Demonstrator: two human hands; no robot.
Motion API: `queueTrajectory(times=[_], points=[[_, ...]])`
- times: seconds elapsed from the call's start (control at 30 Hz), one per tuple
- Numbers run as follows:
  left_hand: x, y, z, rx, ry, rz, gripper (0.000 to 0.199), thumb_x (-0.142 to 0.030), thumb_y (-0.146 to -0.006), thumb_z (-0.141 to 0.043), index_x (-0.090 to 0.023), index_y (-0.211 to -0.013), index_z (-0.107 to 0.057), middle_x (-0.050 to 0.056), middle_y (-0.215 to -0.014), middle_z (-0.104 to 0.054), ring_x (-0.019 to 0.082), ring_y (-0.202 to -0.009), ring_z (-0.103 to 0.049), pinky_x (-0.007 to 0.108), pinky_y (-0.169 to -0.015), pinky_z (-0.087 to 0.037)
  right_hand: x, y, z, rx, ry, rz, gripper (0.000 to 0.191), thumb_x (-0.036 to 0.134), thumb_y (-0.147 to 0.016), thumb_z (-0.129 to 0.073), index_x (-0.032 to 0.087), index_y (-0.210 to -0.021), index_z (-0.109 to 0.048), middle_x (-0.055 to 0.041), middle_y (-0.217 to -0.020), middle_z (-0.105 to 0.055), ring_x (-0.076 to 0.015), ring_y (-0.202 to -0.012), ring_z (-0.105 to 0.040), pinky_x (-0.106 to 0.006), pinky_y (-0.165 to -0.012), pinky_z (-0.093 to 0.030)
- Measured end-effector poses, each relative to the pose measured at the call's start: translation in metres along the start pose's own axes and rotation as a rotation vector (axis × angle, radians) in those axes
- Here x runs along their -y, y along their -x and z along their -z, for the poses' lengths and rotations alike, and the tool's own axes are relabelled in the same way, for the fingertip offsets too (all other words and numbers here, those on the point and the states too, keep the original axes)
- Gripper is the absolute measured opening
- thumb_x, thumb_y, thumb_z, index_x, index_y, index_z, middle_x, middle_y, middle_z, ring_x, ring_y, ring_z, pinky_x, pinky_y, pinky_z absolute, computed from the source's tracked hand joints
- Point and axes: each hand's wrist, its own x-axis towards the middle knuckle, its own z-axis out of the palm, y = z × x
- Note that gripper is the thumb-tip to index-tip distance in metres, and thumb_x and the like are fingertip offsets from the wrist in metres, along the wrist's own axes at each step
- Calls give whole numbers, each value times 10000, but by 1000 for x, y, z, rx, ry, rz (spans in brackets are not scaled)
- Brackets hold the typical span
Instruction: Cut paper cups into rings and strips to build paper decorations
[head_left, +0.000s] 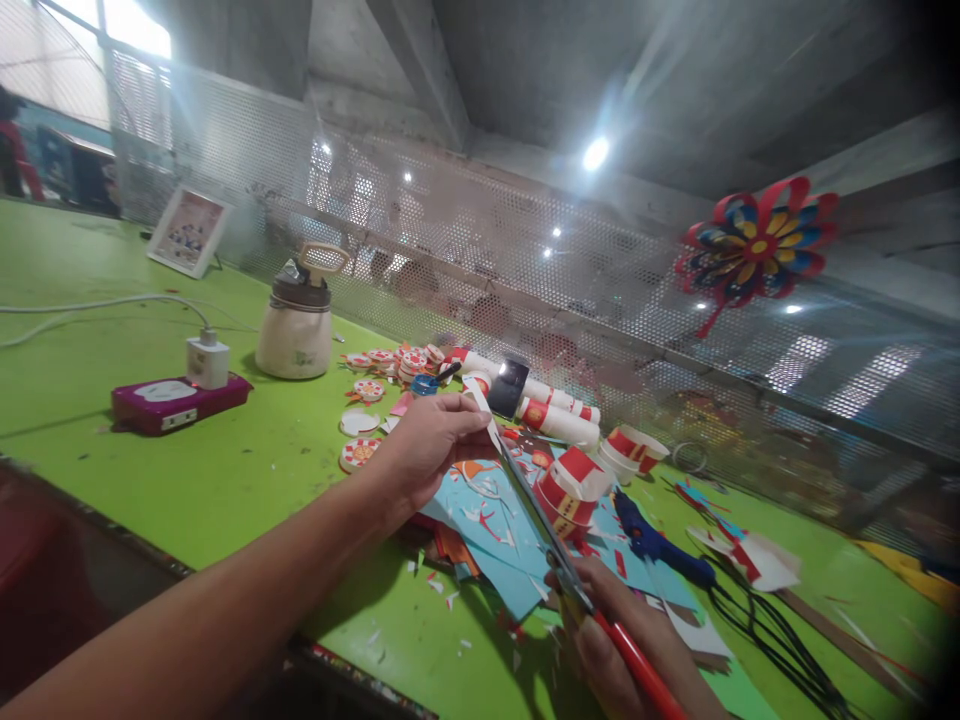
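Observation:
Between thumb and fingers, my left hand (431,445) pinches a narrow white strip of paper (480,395). My right hand (615,630) is wrapped round the red handles of a pair of scissors (536,510), whose long blades point up and away from me. The blade tips reach the lower end of the strip; whether they bite into it I cannot tell. Beneath both hands lie light blue paper sheets (502,560) scattered with red and white scraps. Just beyond the scissors, a cut red and white paper cup (574,490) rests on the sheets.
A blue glue gun (660,545) with a black cord lies at right. Paper rolls (559,420), more cut cups (634,450) and round paper pieces (367,390) sit behind. Farther left are a lidded jar (296,325) and a purple power block (180,400). A perforated metal screen (480,230) borders the green table.

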Motion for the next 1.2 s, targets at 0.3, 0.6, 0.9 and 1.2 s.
queueTrajectory(times=[0.3,0.6,0.9,1.2], points=[[0,0,-1,-13,1,-3,111,-108,-679,-671,-117,-618,-578,62,-601,-651,150,-591,-630,339,-705,-513,-6,-1,0,13,24,25,403,575,-904,-340,235,-977,-545,-26,-755,-616,-169,-659,-578,-245,-572,-432],[0,0,-1,-21,-3,-4,104,-84,-713,-624,-116,-627,-576,76,-612,-661,159,-594,-639,343,-698,-513,-7,-2,-3,2,40,38,398,570,-903,-326,238,-973,-534,-22,-717,-581,-180,-643,-574,-252,-572,-440],[1,0,0,-18,6,-14,122,-74,-728,-604,-112,-618,-568,73,-599,-657,152,-575,-629,337,-687,-514,-3,-1,-3,-31,11,57,335,543,-912,-359,280,-996,-548,-11,-730,-593,-164,-630,-567,-243,-576,-456],[1,0,-1,-31,-1,-9,122,-61,-741,-587,-108,-629,-568,73,-598,-656,151,-572,-628,340,-690,-511,-6,-2,0,-3,33,54,330,511,-904,-388,237,-939,-568,-26,-740,-603,-172,-643,-576,-239,-565,-462]])
